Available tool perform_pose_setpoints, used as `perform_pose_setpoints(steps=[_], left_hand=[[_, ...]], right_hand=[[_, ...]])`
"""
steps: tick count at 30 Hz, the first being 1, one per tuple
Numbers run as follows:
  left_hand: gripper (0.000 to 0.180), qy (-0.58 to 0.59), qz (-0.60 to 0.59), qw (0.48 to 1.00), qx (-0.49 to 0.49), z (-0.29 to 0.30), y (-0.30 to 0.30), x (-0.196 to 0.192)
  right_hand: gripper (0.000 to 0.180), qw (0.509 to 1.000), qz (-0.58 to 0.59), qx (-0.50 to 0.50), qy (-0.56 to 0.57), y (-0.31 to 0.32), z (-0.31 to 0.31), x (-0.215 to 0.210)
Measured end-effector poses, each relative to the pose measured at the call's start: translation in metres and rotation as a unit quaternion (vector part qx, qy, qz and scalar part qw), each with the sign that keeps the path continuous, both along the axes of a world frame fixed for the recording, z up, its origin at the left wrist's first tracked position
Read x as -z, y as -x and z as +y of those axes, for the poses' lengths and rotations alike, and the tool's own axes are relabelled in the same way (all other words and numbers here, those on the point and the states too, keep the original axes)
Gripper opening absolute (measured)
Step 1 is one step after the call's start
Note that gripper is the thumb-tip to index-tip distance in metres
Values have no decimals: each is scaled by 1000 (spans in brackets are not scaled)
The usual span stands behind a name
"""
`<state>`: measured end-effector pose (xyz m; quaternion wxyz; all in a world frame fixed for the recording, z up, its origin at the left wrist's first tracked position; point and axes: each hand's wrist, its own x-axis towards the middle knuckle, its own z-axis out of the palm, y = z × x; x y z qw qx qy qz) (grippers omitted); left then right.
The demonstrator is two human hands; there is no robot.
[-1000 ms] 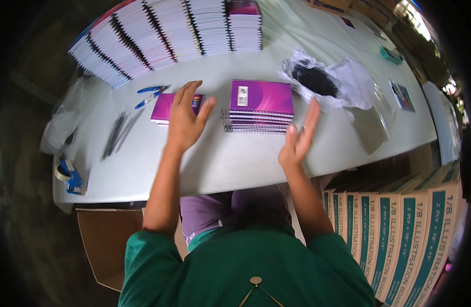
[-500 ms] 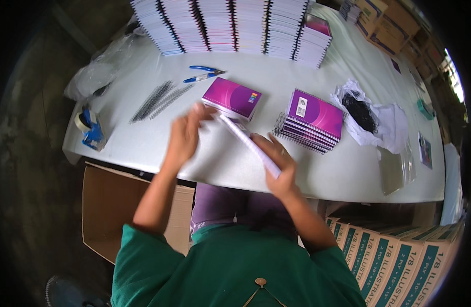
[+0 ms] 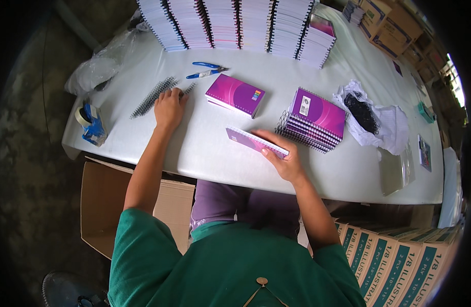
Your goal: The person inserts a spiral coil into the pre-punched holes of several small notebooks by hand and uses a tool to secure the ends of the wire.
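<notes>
My right hand point(image 3: 285, 157) grips a small purple-covered notebook point(image 3: 245, 140) by its right end, thumb on the cover, tilted above the table. My left hand point(image 3: 170, 110) is down on the dark wire spiral coils point(image 3: 152, 97) at the left, its fingers curled over one of them; the fingertips are partly hidden. Between the hands and farther back lies a short stack of purple notebooks point(image 3: 235, 94) with punched holes along the near edge and no coil showing. To the right sits a taller stack of spiral-bound purple notebooks point(image 3: 317, 115).
Blue-handled pliers point(image 3: 204, 70) lie behind the coils. A blue tape dispenser point(image 3: 92, 128) stands at the left edge. White wrapping point(image 3: 391, 128) holds a black tangle of coils point(image 3: 362, 113). Tall rows of bound books point(image 3: 256, 25) line the back. An open carton point(image 3: 105, 204) is below the table.
My left hand has left the notebook and moved left and away, onto the coils. My right hand still holds the notebook, now turned so its purple cover shows.
</notes>
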<state>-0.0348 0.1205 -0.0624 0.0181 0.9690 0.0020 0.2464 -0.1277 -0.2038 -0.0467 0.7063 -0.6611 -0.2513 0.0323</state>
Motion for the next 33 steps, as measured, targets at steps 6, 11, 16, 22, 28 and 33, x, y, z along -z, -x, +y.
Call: perform_pose_setpoints(steps=[6,11,16,22,28,33], left_hand=[[34,459,119,865,164,-35,27,-33],[39,500,286,786,227,-72,78,-65],[39,459,308,801,229,-70,78,-58],[40,499,356,758,221,-65,73,-62],[20,514,294,766,249,-73,67,-69],[28,297,205,861,359,-81,68,-94]], right_hand=[[30,999,-13,12,36,-2,-3,14],[31,999,-18,27,21,-3,-2,11],[32,999,9,24,44,-3,-4,9],[31,999,-18,33,24,-5,-1,13],[30,1000,5,-4,26,-4,-5,11],[31,999,-17,5,40,-1,-4,9]])
